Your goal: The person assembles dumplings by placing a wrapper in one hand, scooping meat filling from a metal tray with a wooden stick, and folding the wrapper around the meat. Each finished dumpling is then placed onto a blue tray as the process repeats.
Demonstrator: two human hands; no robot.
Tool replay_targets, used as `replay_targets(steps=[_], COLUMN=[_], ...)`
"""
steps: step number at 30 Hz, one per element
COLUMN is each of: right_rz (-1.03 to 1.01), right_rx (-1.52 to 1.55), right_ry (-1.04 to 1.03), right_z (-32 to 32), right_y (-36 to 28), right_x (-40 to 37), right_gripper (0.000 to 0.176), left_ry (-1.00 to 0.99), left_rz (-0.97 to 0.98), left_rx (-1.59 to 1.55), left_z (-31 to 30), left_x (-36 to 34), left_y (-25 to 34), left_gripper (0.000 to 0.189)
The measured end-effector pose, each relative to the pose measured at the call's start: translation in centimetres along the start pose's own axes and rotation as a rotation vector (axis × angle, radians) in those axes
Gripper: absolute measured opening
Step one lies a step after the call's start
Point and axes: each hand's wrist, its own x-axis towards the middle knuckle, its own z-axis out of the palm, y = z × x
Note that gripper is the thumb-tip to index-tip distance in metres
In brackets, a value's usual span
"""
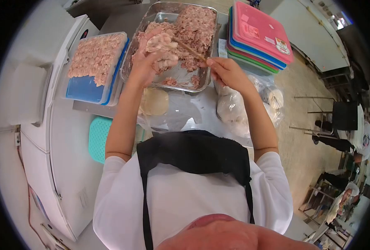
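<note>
My left hand (145,62) is over the near left part of a metal tray (126,62) of ground meat (195,25). Its curled fingers, smeared with meat, hold a pale filled dumpling (162,41). My right hand (226,73), fingers closed, grips a thin wooden stick (189,49), its far end reaching the dumpling. Loose scraps of meat lie on the tray's near bottom. Just below the tray, a stack of round dough wrappers (156,102) rests on clear plastic.
Rows of dumplings (95,56) fill much of a blue-bottomed container (85,89) at left. Stacked coloured lids (262,31) stand at right, above plastic bags of wrappers (235,106). A turquoise basket (99,139) sits lower left, beside a white freezer (68,146). Other people are far right.
</note>
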Motion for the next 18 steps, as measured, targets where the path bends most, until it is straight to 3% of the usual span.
replay_targets(steps=[2,5,7,10,13,16,17,18], right_rz=[0.046,0.055,-0.107,-0.351,-0.424,-0.462,-0.486,-0.530], right_rx=[0.232,0.103,-0.085,-0.217,-0.218,-0.309,-0.359,-0.559], right_ry=[-0.164,-0.238,-0.165,-0.117,-0.157,-0.150,-0.137,0.020], right_z=[-0.3,-1.4,-1.1,0.4,0.9,-0.8,-1.3,-1.4], right_y=[-0.6,-2.0,-3.0,-2.0,0.8,1.9,2.0,1.9], right_x=[-0.1,-0.8,-1.5,-0.5,1.3,4.0,4.5,4.5], right_gripper=[0.037,0.031,0.029,0.032,0.032,0.029,0.028,0.025], left_ry=[-0.032,-0.127,-0.262,-0.350,-0.435,-0.409,-0.328,-0.246], left_rz=[0.078,0.194,0.264,-0.064,0.068,-0.016,0.037,0.090], left_rx=[0.417,0.860,0.988,0.979,0.999,1.089,1.069,1.049], left_z=[0.5,1.0,0.2,-0.6,-3.6,-2.7,-3.4,-4.8], left_x=[0.0,-0.2,0.4,0.7,1.2,1.2,1.5,2.0], left_y=[1.3,2.6,2.6,3.1,0.5,1.0,0.1,-1.6], left_gripper=[0.069,0.072,0.067,0.057,0.051,0.047,0.046,0.046])
